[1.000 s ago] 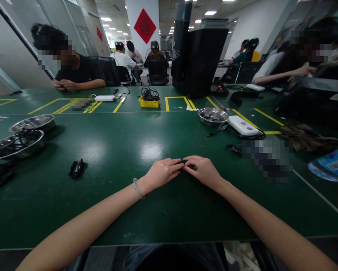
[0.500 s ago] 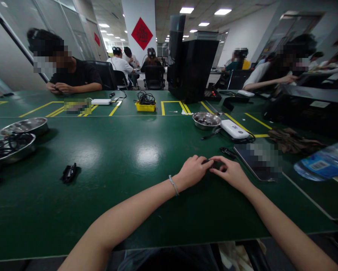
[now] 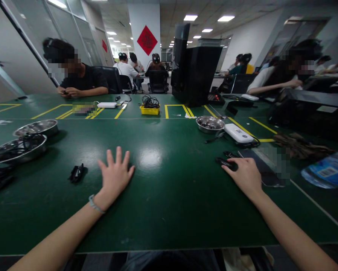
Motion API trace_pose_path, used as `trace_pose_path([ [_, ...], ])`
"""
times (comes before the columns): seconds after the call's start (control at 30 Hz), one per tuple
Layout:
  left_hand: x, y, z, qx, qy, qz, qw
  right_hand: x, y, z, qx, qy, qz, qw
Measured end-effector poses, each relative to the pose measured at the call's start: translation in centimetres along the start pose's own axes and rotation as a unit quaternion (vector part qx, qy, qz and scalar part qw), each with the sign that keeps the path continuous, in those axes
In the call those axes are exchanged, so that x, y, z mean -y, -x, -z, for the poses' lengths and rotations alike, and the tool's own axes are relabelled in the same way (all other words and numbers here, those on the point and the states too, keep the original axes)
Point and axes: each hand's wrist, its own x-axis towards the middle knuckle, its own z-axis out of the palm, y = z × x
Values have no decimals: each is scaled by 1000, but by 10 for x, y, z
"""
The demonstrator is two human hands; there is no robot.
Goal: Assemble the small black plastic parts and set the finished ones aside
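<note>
My left hand [image 3: 115, 175] is over the left-middle of the green table [image 3: 163, 218], its fingers spread and nothing in it. To its left lies a small black bundled piece [image 3: 77, 173], perhaps a tied cable. My right hand [image 3: 245, 175] is closed on a small black elongated piece [image 3: 227, 164] whose exact kind I cannot make out. Just beyond that, another small black piece [image 3: 230, 154] rests on the table. A dark flat phone or tablet [image 3: 270, 169], partly blurred out, lies right beside my right hand.
Two steel bowls [image 3: 41, 145] stand at left, one with black cables. Another steel bowl [image 3: 210, 124] and a white power bank [image 3: 238, 133] lie beyond my right hand. A water bottle [image 3: 327, 171] is at right. A yellow box [image 3: 149, 110] holds cables. People sit across the table.
My hands were together at the black piece and have parted. The left moved left and spread its fingers; the right moved slightly right with the black piece. The view shifted a little.
</note>
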Motion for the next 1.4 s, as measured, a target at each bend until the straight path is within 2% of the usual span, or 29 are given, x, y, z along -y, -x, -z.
trace_pose_path([
  [0.1, 59, 15, 2, 26, -66, 111, 991, 10, 0, -1, -24, -2, 32, 999],
  [0.17, 87, 24, 3, 69, -63, 170, 981, 22, -1, -2, -33, -18, 64, 997],
  [0.2, 97, 27, 3, 89, -50, 197, 975, 29, -1, -2, -31, -31, 85, 995],
  [0.27, 108, 30, 1, 128, -4, 202, 971, 46, -2, -2, -18, -57, 133, 989],
  [0.33, 110, 28, -6, 145, 30, 164, 975, 63, -3, -2, -4, -86, 176, 981],
  [0.43, 96, 21, -17, 134, 55, 73, 987, 88, -6, -4, 15, -132, 219, 967],
  [0.57, 51, 8, -25, 111, 124, -26, 986, 119, -13, -11, 38, -189, 252, 949],
  [0.77, -31, -10, -13, 105, 266, -210, 935, 143, -26, -25, 88, -279, 267, 918],
  [0.87, -59, -15, -8, 111, 318, -258, 905, 143, -27, -29, 134, -332, 258, 897],
  [0.93, -69, -16, -5, 119, 353, -270, 888, 142, -26, -29, 166, -362, 227, 889],
  [1.03, -72, -15, -2, 129, 417, -264, 860, 142, -23, -28, 205, -399, 190, 873],
  [1.1, -68, -13, -1, 132, 458, -241, 845, 143, -20, -27, 224, -412, 172, 867],
  [1.2, -61, -13, -3, 142, 521, -178, 823, 145, -18, -25, 233, -404, 151, 872],
  [1.3, -58, -14, -4, 164, 607, -102, 771, 146, -15, -24, 226, -386, 146, 882],
  [1.4, -58, -16, -1, 158, 678, -59, 715, 149, -12, -21, 219, -369, 147, 891],
])
